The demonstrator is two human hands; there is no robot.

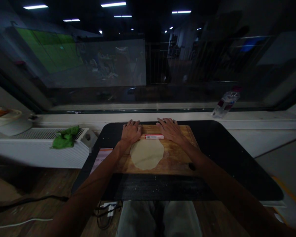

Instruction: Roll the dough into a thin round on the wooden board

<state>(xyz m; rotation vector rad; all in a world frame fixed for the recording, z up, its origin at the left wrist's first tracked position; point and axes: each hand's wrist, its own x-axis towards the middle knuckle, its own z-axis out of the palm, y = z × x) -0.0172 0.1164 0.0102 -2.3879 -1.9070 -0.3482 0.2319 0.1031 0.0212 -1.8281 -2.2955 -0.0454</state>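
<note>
A flat round sheet of pale dough [147, 153] lies on a wooden board [176, 161] on a black table [224, 154]. A thin rolling pin with a red and white label [154, 136] rests across the dough's far edge. My left hand [131, 131] lies flat on the pin's left end, fingers stretched forward. My right hand [169, 129] presses flat on the pin's right end, fingers spread.
A plastic water bottle [225, 103] lies on the window sill at the back right. A green cloth [66, 137] sits on the white radiator at left. A pink and white sheet [101, 158] lies left of the board. Cables [27, 200] run over the floor.
</note>
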